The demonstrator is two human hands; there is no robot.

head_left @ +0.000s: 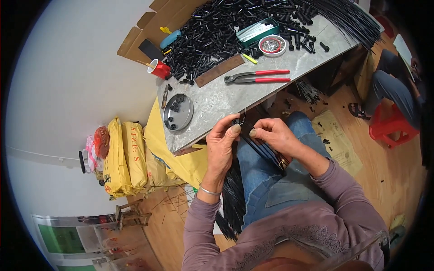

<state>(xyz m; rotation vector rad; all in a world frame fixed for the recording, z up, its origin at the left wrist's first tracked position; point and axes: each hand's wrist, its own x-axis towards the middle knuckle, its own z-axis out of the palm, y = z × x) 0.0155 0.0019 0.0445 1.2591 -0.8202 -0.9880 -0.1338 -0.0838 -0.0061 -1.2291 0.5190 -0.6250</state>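
Near the table's front corner, my left hand [221,142] pinches a small black plastic fitting [235,122] between thumb and fingers. Just right of it, my right hand [276,135] is closed in a pinch, thumb against forefinger. A thin wire [245,113] stands up between the hands; I cannot make out which fingers grip it. Several long black rods [262,151] slant across my lap below the hands, and what the right fingertips hold is too small to name. Red-handled pincers [257,77] and a round metal tin [179,113] with a few black fittings lie on the grey table [212,101].
A large heap of black fittings [212,36] covers the table's back. Beside it stand a green tray [257,32], a white tub [272,46] and a red cup [159,68]. Yellow sacks [120,156] lean at left. Another person sits at right, near a red stool [393,128].
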